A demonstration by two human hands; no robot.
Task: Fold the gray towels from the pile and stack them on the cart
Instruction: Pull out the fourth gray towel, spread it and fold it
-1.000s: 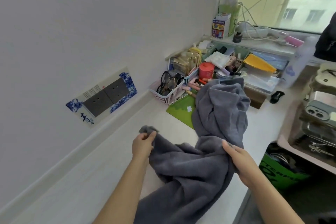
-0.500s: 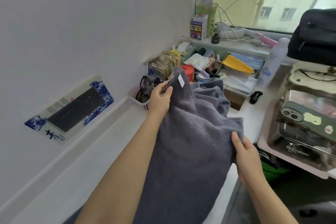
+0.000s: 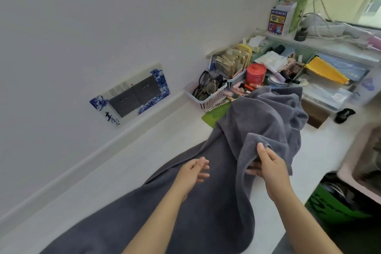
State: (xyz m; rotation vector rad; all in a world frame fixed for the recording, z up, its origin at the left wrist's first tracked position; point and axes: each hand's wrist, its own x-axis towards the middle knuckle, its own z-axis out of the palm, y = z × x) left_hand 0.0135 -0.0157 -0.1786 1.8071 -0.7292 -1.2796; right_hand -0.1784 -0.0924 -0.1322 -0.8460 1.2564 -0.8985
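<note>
A gray towel (image 3: 206, 202) lies stretched along the white counter (image 3: 123, 171), running from the lower left up to a crumpled heap of gray towel cloth (image 3: 268, 113) near the clutter. My right hand (image 3: 270, 167) pinches a raised fold of the towel, thumb on top and fingers underneath. My left hand (image 3: 193, 173) hovers just above the flat part of the towel with relaxed fingers, holding nothing. I cannot tell whether the heap is one towel or more. No cart is clearly in view.
A pink basket of glasses (image 3: 206, 93), a red jar (image 3: 255, 73), a green mat (image 3: 212, 116) and trays of small items crowd the counter's far end. A wall socket panel (image 3: 132, 96) sits at left. A green bag (image 3: 334, 206) and a pink bin (image 3: 362, 154) stand at right.
My left hand let go of the towel corner it held up and dropped low. The towel now lies along the counter. My right hand has taken a new fold.
</note>
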